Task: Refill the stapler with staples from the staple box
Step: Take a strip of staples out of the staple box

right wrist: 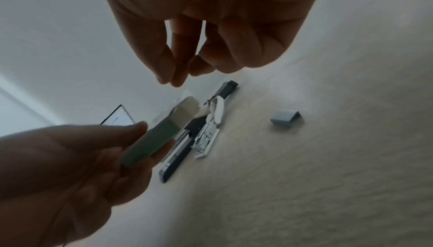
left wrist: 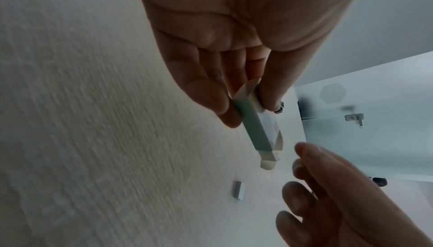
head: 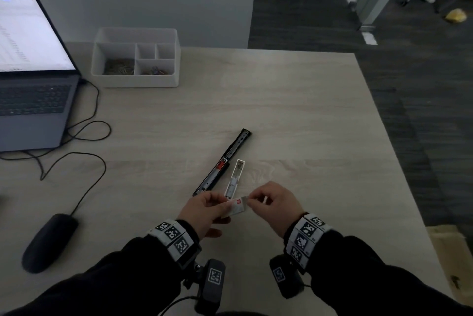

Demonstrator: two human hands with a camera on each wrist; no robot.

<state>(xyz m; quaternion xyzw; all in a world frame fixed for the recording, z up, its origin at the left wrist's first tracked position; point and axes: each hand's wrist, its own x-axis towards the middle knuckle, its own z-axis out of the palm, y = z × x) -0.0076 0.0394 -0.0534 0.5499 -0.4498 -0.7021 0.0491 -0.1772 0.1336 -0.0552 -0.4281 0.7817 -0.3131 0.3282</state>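
Observation:
The stapler [head: 228,155] lies opened out flat on the wooden table, its black magazine beside its white lid [head: 234,180]; the right wrist view shows the stapler [right wrist: 180,151] below the hands. My left hand [head: 222,207] grips a small staple box [head: 236,207] just in front of the stapler, thumb on top. My right hand [head: 252,200] pinches the flap at the box's right end. In the left wrist view the box [left wrist: 255,126] sticks out past the thumb. A loose grey strip of staples [right wrist: 287,119] lies on the table to the right of the stapler.
An open laptop [head: 33,72] sits at the far left, with a dark mouse [head: 48,244] and looping cables [head: 84,136] near it. A white compartment tray [head: 135,82] holding clips stands at the back. The table's right edge [head: 384,136] drops to dark floor.

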